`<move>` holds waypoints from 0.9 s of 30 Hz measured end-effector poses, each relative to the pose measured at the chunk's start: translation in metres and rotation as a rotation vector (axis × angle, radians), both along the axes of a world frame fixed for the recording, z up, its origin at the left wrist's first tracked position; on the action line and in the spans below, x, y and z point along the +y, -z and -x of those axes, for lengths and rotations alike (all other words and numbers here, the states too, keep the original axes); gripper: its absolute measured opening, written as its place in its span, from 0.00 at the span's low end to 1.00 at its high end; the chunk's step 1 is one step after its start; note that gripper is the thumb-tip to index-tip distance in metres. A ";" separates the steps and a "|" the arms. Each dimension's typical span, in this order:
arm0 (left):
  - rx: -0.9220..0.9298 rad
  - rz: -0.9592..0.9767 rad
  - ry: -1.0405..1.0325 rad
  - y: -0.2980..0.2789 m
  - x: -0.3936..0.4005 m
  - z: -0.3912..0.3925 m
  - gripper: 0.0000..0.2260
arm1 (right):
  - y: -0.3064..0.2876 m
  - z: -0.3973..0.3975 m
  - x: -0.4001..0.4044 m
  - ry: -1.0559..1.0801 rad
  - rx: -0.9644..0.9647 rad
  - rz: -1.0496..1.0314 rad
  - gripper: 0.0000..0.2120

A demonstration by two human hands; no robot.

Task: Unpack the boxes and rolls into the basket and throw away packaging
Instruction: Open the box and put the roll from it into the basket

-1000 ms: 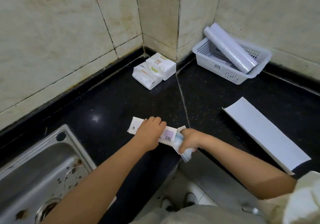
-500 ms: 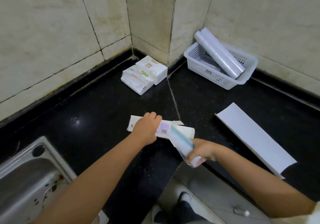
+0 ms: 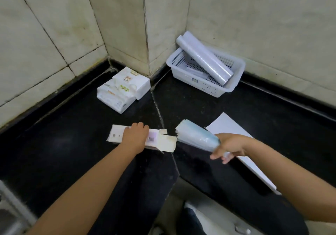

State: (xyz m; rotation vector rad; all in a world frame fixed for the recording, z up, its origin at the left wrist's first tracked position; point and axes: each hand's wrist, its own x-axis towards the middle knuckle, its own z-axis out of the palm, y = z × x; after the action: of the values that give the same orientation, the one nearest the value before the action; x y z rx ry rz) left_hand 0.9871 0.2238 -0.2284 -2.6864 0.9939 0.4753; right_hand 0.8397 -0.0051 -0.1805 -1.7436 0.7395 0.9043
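Fingers of the left hand (image 3: 135, 137) press flat and closed on a long white carton (image 3: 140, 140) lying on the black countertop (image 3: 72, 125). Its right end flaps stand open. A barcode sticker with a purple patch shows beside the hand; the small print is too blurred to read. The right hand (image 3: 230, 144) grips a pale blue roll (image 3: 196, 137) by one end, clear of the carton's open end and held just above the counter. A flat white sheet (image 3: 236, 131) lies under that wrist. Farther back, a white perforated basket (image 3: 205, 84) sits against the tiled wall, holding a long clear-wrapped roll (image 3: 203, 58) propped over its rim. Two white packs (image 3: 123, 89) rest in the corner, with printed labels too small to read.
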 end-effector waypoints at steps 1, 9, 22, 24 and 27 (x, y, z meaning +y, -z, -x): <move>0.012 -0.056 0.000 0.001 -0.005 -0.002 0.24 | -0.005 -0.002 -0.015 -0.004 -0.034 0.048 0.18; 0.195 -0.192 -0.030 -0.031 -0.099 -0.032 0.37 | -0.032 -0.055 -0.132 -0.093 -0.416 0.706 0.05; 0.065 0.082 -0.022 -0.023 -0.306 -0.148 0.16 | 0.020 -0.125 -0.228 0.003 -0.347 0.867 0.13; 0.124 -0.008 0.016 -0.005 -0.324 -0.165 0.16 | 0.028 -0.129 -0.233 -0.023 -0.356 0.871 0.10; 0.170 -0.115 0.077 0.018 -0.342 -0.187 0.21 | 0.038 -0.133 -0.240 -0.045 -0.389 0.866 0.02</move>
State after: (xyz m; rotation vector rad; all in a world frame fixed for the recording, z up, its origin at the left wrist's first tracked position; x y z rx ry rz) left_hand 1.1746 -0.1184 -0.2467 -2.5293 1.0745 0.7319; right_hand 0.9725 -0.2447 -0.2186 -2.5969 0.8950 0.2269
